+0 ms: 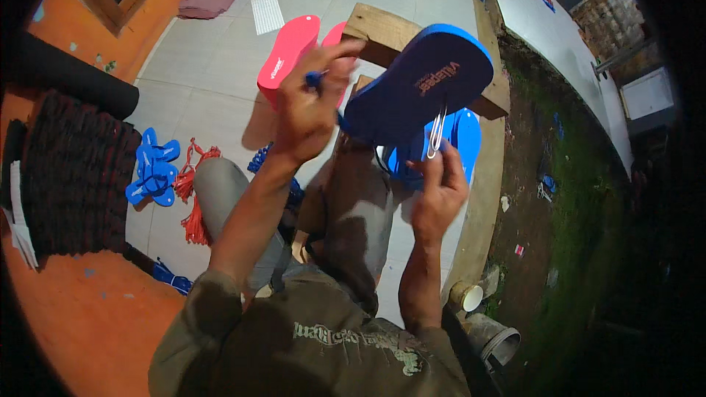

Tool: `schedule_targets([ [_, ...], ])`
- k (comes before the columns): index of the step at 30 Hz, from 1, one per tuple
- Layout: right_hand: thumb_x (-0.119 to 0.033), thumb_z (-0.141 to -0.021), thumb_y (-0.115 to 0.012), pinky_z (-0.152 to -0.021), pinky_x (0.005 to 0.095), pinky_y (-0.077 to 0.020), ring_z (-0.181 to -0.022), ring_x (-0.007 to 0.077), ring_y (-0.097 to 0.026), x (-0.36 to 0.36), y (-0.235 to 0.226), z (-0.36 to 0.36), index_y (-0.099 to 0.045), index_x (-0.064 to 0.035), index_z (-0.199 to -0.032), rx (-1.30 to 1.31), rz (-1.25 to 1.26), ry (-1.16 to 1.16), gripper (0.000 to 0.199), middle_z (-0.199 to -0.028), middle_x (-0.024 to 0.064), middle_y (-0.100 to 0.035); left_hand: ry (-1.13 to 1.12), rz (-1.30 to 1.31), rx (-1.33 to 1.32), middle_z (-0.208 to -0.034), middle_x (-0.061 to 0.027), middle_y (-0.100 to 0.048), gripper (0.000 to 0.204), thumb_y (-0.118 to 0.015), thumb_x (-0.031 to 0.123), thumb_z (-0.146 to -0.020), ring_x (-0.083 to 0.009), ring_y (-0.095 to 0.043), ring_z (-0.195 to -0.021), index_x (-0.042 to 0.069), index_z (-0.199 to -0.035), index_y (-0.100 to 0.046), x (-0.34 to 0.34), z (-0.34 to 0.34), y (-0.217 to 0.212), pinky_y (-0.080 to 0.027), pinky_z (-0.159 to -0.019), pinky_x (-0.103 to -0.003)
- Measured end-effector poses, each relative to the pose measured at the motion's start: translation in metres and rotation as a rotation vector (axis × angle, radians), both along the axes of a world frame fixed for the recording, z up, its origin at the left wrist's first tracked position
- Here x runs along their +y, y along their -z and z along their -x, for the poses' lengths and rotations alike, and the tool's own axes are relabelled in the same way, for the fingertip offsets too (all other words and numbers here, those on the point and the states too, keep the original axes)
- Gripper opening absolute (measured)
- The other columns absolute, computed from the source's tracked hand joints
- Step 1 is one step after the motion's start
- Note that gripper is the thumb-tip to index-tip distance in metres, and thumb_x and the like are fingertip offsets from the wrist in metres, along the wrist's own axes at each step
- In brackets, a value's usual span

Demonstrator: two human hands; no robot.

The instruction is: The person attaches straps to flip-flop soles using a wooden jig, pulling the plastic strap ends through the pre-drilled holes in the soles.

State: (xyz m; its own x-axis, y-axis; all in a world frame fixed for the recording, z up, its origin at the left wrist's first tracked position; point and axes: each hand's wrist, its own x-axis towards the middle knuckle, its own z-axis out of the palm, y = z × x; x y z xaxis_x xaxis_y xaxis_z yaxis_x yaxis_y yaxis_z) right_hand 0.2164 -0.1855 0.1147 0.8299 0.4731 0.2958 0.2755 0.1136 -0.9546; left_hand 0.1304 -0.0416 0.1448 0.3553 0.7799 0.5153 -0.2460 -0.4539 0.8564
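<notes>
A blue flip-flop sole (419,84) is held up over my knees, tilted, its top face toward me. My left hand (309,106) grips it at its left end, where a bit of blue strap shows between the fingers. My right hand (439,191) is below the sole's lower edge and holds a thin metal wire loop tool (436,134) that reaches up to the sole. Another blue sole (460,140) lies behind, partly hidden.
A wooden bench block (382,29) stands ahead with red soles (288,51) leaning on it. Blue straps (153,169) and red cords (195,206) lie on the tiled floor at left. A dark mat (73,169) is far left. A wooden curb (482,198) and dirt lie right.
</notes>
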Motion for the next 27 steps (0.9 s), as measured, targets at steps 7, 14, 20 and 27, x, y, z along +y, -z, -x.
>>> schedule_targets([
  [7, -0.017, -0.091, -0.045, -0.053, 0.0217, -0.0381, -0.059, 0.0088, -0.049, 0.007, 0.000, -0.023, -0.057, -0.0001, -0.080, 0.006, 0.069, -0.187, 0.024, -0.067, 0.0033, -0.053, -0.181, -0.621, 0.172, -0.093, -0.0145, -0.059, 0.032, -0.056, 0.024, -0.085, -0.0251, -0.056, -0.089, -0.001, -0.105, -0.055, -0.006, -0.036, -0.029, -0.044, -0.076, -0.031],
  [14, -0.035, -0.088, -0.050, -0.056, 0.0200, -0.0363, -0.064, 0.0087, -0.048, -0.003, 0.010, -0.013, -0.057, -0.0011, -0.078, 0.111, -0.359, -0.465, 0.036, -0.072, 0.0031, -0.054, 0.077, -0.427, 0.125, -0.077, -0.0091, -0.059, 0.034, -0.063, 0.032, -0.079, -0.0174, -0.057, -0.070, 0.000, -0.089, -0.058, -0.012, -0.041, -0.043, -0.045, -0.064, -0.028],
  [20, -0.039, -0.086, -0.050, -0.054, 0.0220, -0.0357, -0.060, 0.0087, -0.048, 0.001, 0.023, -0.021, -0.058, -0.0015, -0.072, 0.197, -0.328, -0.588, 0.041, -0.066, 0.0024, -0.055, 0.113, -0.449, 0.256, -0.074, -0.0078, -0.061, 0.040, -0.068, 0.038, -0.074, -0.0135, -0.058, -0.067, -0.001, -0.082, -0.061, -0.010, -0.040, -0.054, -0.046, -0.060, -0.025],
  [27, -0.026, -0.087, -0.052, -0.054, 0.0242, -0.0383, -0.059, 0.0115, -0.049, 0.019, 0.055, -0.025, -0.056, -0.0023, -0.072, 0.224, -0.169, -0.625, 0.028, -0.066, 0.0048, -0.055, 0.287, -0.151, 0.249, -0.072, -0.0111, -0.064, 0.037, -0.067, 0.037, -0.074, -0.0141, -0.061, -0.062, 0.004, -0.091, -0.064, -0.018, -0.044, -0.058, -0.046, -0.056, -0.028],
])
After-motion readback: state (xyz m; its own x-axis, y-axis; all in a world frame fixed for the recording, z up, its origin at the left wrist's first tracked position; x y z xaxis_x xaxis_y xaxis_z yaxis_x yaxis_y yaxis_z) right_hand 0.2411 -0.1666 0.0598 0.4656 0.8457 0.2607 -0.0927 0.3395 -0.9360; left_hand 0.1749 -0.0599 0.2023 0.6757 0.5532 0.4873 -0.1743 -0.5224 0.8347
